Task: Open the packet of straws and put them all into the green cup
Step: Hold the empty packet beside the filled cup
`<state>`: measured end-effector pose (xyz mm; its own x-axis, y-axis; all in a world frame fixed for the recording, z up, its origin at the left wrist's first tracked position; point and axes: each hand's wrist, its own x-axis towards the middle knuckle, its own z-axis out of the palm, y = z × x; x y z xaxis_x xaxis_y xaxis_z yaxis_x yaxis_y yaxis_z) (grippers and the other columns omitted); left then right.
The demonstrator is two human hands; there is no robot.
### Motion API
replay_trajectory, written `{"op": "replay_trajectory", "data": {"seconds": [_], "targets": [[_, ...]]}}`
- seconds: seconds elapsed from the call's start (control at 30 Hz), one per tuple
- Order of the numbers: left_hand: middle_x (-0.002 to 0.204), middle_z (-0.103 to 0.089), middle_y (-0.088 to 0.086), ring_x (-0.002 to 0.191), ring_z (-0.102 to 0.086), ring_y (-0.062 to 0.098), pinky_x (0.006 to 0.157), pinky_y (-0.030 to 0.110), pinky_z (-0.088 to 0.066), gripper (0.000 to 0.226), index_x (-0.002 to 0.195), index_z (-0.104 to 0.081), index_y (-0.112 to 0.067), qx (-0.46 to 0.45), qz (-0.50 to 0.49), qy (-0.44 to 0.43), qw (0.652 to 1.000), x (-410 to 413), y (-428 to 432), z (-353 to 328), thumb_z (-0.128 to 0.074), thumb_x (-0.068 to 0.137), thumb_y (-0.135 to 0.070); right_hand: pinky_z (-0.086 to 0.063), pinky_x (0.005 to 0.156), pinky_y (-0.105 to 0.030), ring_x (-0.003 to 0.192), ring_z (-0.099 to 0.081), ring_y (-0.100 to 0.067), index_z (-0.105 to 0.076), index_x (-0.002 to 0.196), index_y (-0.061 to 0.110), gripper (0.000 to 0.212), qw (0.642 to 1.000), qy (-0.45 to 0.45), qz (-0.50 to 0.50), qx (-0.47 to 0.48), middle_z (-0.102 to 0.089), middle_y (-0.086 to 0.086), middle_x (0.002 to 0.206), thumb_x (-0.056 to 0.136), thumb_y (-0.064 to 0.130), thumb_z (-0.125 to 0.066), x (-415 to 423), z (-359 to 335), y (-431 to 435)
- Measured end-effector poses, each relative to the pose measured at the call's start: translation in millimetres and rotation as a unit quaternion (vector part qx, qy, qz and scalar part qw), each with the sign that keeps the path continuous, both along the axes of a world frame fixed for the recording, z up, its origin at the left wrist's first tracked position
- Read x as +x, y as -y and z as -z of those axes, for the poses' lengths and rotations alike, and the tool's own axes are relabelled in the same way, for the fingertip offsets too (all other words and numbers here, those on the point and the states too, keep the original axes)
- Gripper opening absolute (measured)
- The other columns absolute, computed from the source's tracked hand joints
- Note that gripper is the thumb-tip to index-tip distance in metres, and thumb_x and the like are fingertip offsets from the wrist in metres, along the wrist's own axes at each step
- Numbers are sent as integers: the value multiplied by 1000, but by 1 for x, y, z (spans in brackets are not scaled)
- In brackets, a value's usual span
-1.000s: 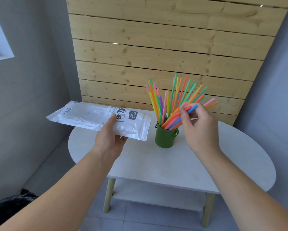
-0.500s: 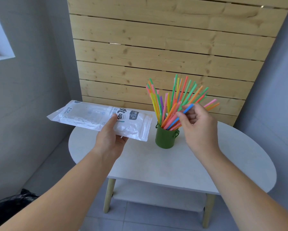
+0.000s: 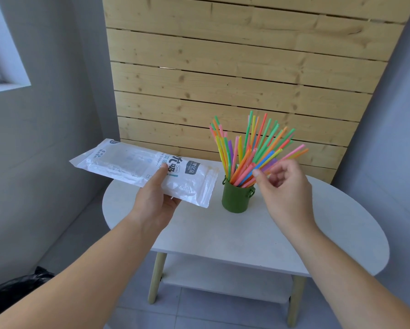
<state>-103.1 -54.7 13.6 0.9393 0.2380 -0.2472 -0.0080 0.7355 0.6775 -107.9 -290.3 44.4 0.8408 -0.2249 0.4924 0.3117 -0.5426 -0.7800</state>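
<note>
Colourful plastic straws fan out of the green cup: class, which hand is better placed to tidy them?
Probably the right hand: open, beside the colourful plastic straws. The left hand holds the clear plastic packet.

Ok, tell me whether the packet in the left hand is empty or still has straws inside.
Looks empty: the clear packet shows no coloured straws inside, while the straws stand in the green cup.

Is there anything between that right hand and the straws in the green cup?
Nothing visible is in the way. The right hand is just beside the straws, fingers loosely open, near the ones leaning its way. The straws stand in the green cup. The packet, held by the left hand, is off to the other side.
</note>
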Motion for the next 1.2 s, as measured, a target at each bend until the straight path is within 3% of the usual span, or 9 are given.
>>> {"op": "replay_trajectory", "data": {"seconds": [0.07,0.2,0.3,0.37,0.57,0.73,0.87,1.0,1.2], "targets": [[127,-75,10,121,-71,28,91,39,-63,39,138,-63,-10,4,7,14,1000,-8,-4,-4,-66,101,-22,-61,65,-45,60,-65,-19,-62,80,15,29,989,-119,-61,69,-68,-7,71,89,42,-69,-14,1,-11],[126,-76,10,122,-70,29,97,42,-59,35,134,-66,-9,18,18,27,999,-35,-11,-11,-64,102,-24,-62,79,-49,81,-75,-33,-63,100,13,35,897,-334,-185,224,-71,-20,99,95,47,-58,-40,-1,-47],[128,-74,13,121,-70,32,100,43,-57,37,134,-66,-7,29,29,42,998,-63,-14,-13,-62,103,-27,-61,80,-50,79,-73,-33,-65,109,10,38,847,-369,-259,282,-72,-19,99,96,45,-58,-52,4,-72],[128,-74,14,121,-70,32,102,44,-56,38,134,-66,-7,32,26,45,998,-83,-21,-8,-60,104,-29,-61,72,-46,73,-71,-30,-66,110,4,33,844,-360,-281,282,-73,-19,98,98,34,-60,-59,10,-90],[129,-75,7,122,-70,25,109,43,-50,48,136,-66,-19,27,-3,-36,999,-142,-49,28,-63,98,-48,-54,50,-32,63,-72,-22,-65,107,11,16,891,-314,-280,169,-78,-9,89,96,23,-63,-70,28,-133],[121,-72,13,111,-69,22,86,39,-57,60,128,-59,-8,-1,-19,-213,977,-181,-67,62,-70,91,-53,-56,74,-35,85,-71,-16,-67,102,14,17,918,-274,-282,44,-75,1,91,92,28,-67,-55,44,-187],[116,-74,17,104,-73,27,84,42,-58,70,125,-57,-2,-13,-16,-286,958,-196,-89,86,-67,90,-62,-51,65,-26,81,-69,-15,-69,98,16,16,910,-262,-322,-2,-73,2,87,89,29,-68,-48,60,-246],[114,-74,18,100,-74,29,85,43,-57,64,124,-59,-4,-23,-44,-299,953,-201,-110,100,-64,94,-60,-52,71,-28,81,-68,-16,-68,93,18,15,907,-242,-341,-46,-71,5,84,86,32,-67,-47,85,-297],[114,-72,18,98,-72,28,77,40,-55,53,125,-59,-2,-44,-93,-318,942,-209,-139,107,-62,100,-48,-59,81,-48,74,-64,-32,-62,82,7,41,850,-316,-391,-157,-68,-10,78,80,47,-64,-46,129,-338]]}}
